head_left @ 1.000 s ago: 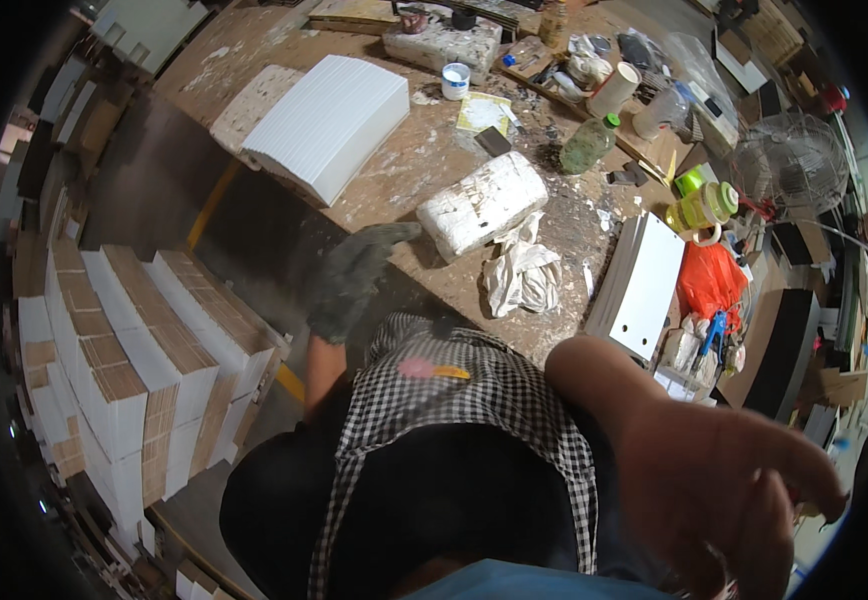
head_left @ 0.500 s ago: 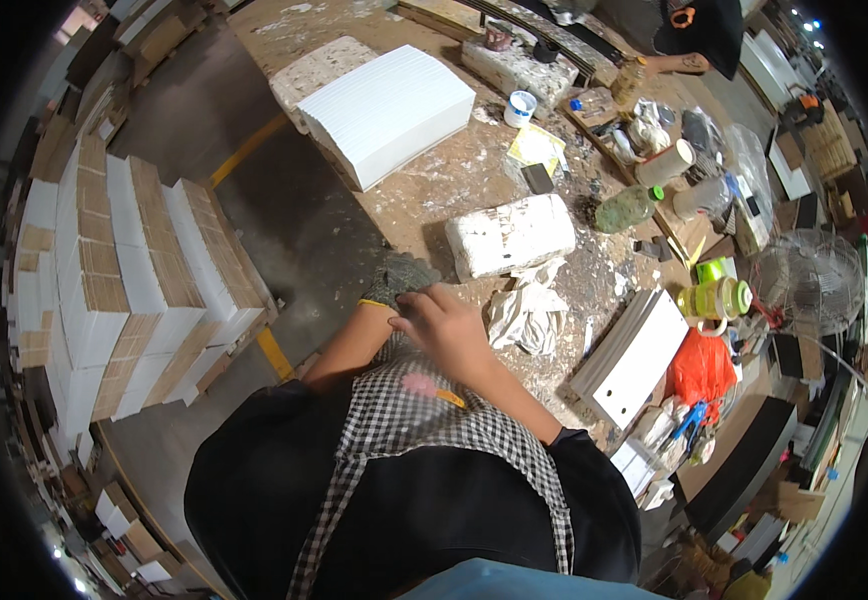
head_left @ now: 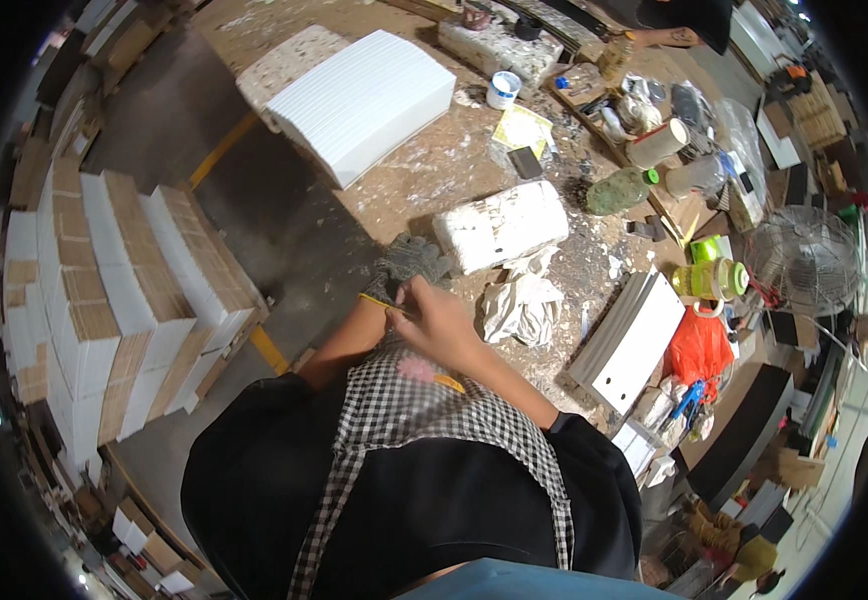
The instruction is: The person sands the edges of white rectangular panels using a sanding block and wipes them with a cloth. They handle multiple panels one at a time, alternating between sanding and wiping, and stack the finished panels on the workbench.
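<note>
Workbench (head_left: 391, 205), gloved left hand (head_left: 412, 262), right hand (head_left: 442, 322) at cuff (head_left: 378, 299)

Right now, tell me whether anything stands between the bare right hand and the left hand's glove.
Nothing visible does: the right hand is directly at the glove; the white block lies beyond, not between them.

Left hand (head_left: 414, 262), palm apparently hidden
</note>
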{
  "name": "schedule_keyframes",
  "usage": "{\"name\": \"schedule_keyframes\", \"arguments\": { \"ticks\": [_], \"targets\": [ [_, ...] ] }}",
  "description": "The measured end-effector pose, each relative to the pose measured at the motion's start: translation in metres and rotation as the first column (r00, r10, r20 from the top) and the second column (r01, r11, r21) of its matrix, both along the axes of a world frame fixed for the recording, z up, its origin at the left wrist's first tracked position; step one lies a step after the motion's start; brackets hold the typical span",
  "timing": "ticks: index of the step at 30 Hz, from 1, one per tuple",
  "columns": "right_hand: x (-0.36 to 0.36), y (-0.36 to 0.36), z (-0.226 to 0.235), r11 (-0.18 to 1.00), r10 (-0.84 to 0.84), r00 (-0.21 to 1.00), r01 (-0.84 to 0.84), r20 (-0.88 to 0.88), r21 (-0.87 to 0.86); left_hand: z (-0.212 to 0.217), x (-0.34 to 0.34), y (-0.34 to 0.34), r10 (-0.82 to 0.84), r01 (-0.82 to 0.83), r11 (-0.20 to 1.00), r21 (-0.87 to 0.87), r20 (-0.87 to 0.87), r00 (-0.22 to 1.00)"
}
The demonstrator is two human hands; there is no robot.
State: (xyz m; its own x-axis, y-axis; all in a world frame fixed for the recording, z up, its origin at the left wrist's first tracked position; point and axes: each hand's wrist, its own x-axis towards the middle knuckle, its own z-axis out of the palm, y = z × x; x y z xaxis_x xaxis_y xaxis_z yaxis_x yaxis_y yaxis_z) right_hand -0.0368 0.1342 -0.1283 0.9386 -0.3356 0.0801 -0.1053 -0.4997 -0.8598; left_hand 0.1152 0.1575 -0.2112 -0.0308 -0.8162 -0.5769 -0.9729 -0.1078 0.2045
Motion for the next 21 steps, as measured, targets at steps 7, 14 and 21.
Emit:
{"name": "schedule_keyframes", "arguments": {
  "ticks": [7,14,21],
  "targets": [
    [0.077,-0.03,0.028,0.885,0.356,0.825,-0.146,0.44,-0.442,-0.021,0.089,0.016,0.083,0.584,0.784,-0.213,0.967,0.242],
    [0.208,-0.177,-0.045,0.859,-0.489,0.78,0.508,0.39,0.06,-0.042,0.121,0.058,0.689,-0.936,0.021,-0.35,-0.674,0.268],
    [0.254,-0.278,-0.191,0.709,-0.479,0.872,0.451,-0.099,0.542,-0.049,0.122,0.042,0.672,-0.98,0.175,-0.097,-0.716,0.191]
  ]
}}
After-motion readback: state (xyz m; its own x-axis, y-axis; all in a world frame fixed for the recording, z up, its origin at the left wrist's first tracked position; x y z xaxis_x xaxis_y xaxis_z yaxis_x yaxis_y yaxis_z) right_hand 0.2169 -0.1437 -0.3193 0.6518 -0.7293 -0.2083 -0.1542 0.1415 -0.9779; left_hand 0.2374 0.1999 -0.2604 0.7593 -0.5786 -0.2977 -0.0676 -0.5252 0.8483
